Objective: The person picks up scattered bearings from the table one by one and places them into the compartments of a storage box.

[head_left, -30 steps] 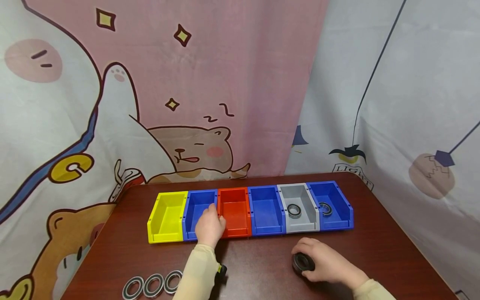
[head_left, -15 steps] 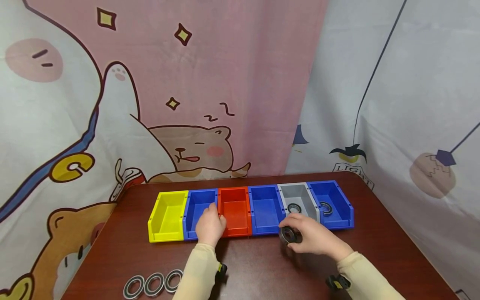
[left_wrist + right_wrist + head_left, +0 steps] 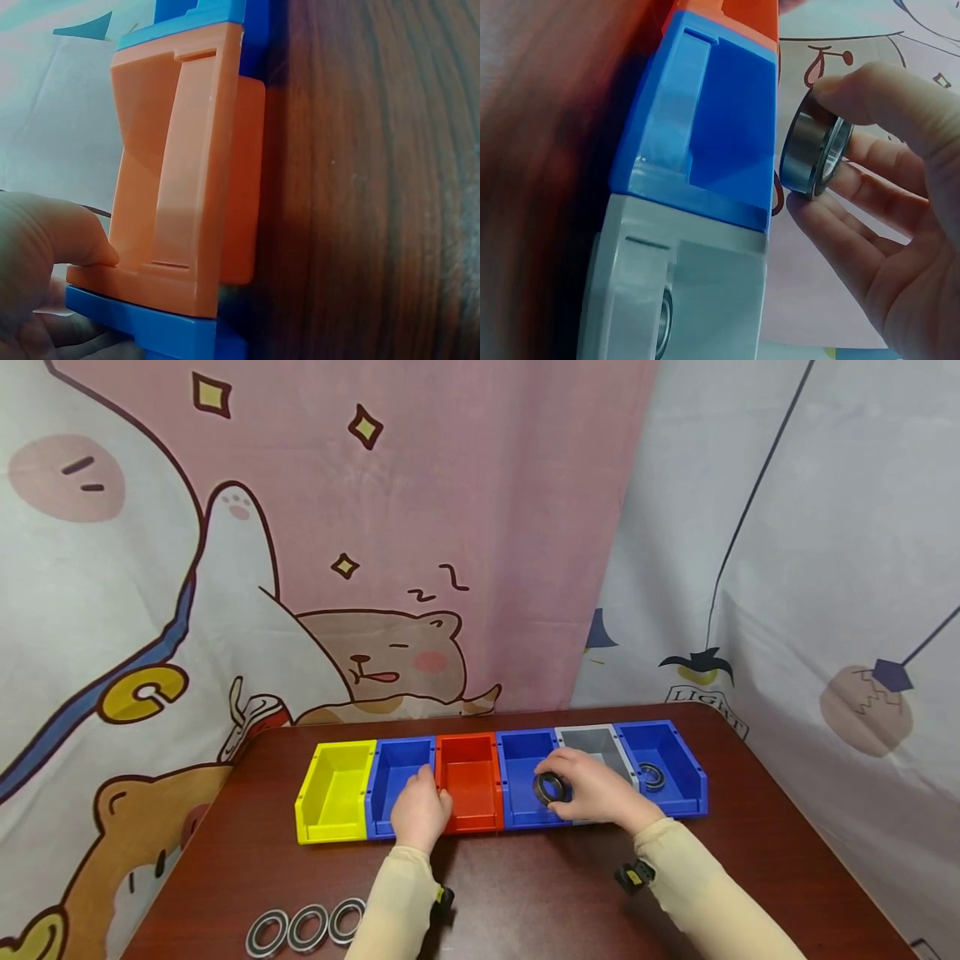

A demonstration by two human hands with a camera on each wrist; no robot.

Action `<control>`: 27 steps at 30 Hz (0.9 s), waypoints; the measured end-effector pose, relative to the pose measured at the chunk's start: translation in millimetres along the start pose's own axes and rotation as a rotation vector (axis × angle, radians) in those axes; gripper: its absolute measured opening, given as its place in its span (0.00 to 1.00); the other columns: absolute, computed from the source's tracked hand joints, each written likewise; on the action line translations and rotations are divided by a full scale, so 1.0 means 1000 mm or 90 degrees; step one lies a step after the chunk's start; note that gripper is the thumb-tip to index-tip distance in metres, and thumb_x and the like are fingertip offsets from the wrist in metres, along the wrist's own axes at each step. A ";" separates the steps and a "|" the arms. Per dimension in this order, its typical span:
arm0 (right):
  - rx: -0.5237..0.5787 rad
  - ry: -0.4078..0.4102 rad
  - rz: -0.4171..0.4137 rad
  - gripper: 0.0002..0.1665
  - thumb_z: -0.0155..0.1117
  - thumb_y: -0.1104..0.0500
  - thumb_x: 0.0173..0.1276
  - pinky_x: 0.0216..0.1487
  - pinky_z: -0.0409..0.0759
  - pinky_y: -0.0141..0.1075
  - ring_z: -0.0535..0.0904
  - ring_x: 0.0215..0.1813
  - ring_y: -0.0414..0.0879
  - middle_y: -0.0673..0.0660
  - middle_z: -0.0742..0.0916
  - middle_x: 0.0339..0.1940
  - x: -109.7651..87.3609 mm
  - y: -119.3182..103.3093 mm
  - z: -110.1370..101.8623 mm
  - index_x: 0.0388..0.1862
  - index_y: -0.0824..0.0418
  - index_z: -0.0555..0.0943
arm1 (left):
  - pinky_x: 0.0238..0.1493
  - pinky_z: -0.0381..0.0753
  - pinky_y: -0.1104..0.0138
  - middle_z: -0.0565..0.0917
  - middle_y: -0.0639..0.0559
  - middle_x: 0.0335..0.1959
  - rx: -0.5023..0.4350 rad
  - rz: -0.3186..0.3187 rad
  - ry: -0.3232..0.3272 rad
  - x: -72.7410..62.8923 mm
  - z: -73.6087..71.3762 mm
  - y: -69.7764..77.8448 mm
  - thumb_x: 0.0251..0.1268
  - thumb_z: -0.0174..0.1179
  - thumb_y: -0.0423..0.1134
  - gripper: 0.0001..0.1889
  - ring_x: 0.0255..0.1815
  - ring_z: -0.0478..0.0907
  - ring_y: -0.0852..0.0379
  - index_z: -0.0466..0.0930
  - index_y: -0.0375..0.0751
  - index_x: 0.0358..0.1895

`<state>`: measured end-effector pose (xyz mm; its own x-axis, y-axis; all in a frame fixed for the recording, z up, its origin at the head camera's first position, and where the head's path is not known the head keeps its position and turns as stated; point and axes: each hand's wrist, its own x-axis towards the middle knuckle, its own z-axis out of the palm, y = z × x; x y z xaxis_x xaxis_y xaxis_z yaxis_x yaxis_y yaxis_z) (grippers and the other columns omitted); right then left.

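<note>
My right hand [image 3: 592,787] pinches a ball bearing [image 3: 802,154] between thumb and fingers. It holds the bearing tilted, above the right-middle blue bin [image 3: 519,768], with the ring overlapping that bin's interior in the head view. My left hand [image 3: 420,817] grips the dividing wall between the red bin [image 3: 468,777] and the left-middle blue bin [image 3: 392,768]. In the left wrist view its thumb [image 3: 86,240] lies inside the red bin, which looks orange there, and the other fingers lie on the blue bin's side.
A yellow bin [image 3: 343,781] ends the row at left. The grey bin [image 3: 705,277] contains a bearing [image 3: 665,322], hidden by my right hand in the head view. Another bearing [image 3: 642,777] lies in the far-right blue bin [image 3: 660,743]. Three bearings [image 3: 251,935] lie at the table's front left.
My right hand has carried the bearing from the table in front of the bins, up and leftward, to over the right-middle blue bin. The left hand stays in place.
</note>
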<state>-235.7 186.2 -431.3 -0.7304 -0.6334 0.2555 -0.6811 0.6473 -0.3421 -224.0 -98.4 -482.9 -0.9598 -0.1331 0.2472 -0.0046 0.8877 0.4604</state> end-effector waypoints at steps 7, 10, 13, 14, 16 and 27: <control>-0.062 0.000 0.005 0.27 0.79 0.57 0.50 0.50 0.81 0.44 0.79 0.46 0.48 0.54 0.83 0.47 0.024 0.000 0.012 0.51 0.61 0.83 | 0.32 0.82 0.48 0.81 0.36 0.35 -0.001 0.008 0.018 0.000 0.003 -0.002 0.57 0.65 0.37 0.20 0.32 0.81 0.39 0.76 0.29 0.51; -0.089 -0.016 0.023 0.27 0.79 0.56 0.51 0.51 0.81 0.44 0.78 0.45 0.49 0.55 0.82 0.46 0.033 0.000 0.019 0.50 0.61 0.83 | 0.33 0.82 0.48 0.82 0.36 0.35 -0.002 0.006 0.019 0.000 0.004 -0.002 0.58 0.65 0.37 0.20 0.32 0.81 0.39 0.76 0.29 0.51; -0.118 -0.035 0.036 0.26 0.78 0.55 0.52 0.52 0.80 0.43 0.78 0.46 0.49 0.54 0.82 0.46 0.041 0.001 0.026 0.50 0.60 0.84 | 0.33 0.82 0.48 0.82 0.36 0.36 -0.001 0.004 0.018 0.000 0.004 -0.003 0.58 0.65 0.37 0.20 0.32 0.81 0.39 0.76 0.29 0.51; -0.126 -0.041 0.037 0.26 0.77 0.55 0.52 0.52 0.80 0.43 0.78 0.46 0.49 0.54 0.82 0.46 0.043 0.002 0.029 0.50 0.60 0.84 | 0.32 0.82 0.48 0.82 0.36 0.36 -0.002 0.004 0.019 0.001 0.004 -0.003 0.58 0.65 0.37 0.21 0.32 0.81 0.39 0.76 0.29 0.51; -0.140 -0.046 0.033 0.25 0.77 0.55 0.51 0.51 0.80 0.44 0.78 0.46 0.50 0.55 0.82 0.45 0.047 0.003 0.033 0.50 0.60 0.84 | 0.32 0.82 0.48 0.82 0.36 0.36 -0.001 0.004 0.017 0.001 0.003 -0.003 0.58 0.65 0.37 0.21 0.32 0.81 0.39 0.76 0.29 0.52; -0.220 -0.060 0.025 0.23 0.77 0.55 0.48 0.41 0.80 0.44 0.75 0.38 0.51 0.55 0.80 0.37 0.057 0.009 0.055 0.43 0.61 0.84 | 0.34 0.82 0.47 0.82 0.35 0.38 -0.005 -0.001 0.012 0.000 0.004 -0.002 0.58 0.65 0.38 0.22 0.33 0.81 0.39 0.76 0.29 0.53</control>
<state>-280.6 132.4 -469.7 -0.7590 -0.6315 0.1588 -0.6419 0.7665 -0.0201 -225.1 -98.8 -487.2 -0.9543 -0.1426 0.2627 -0.0034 0.8840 0.4675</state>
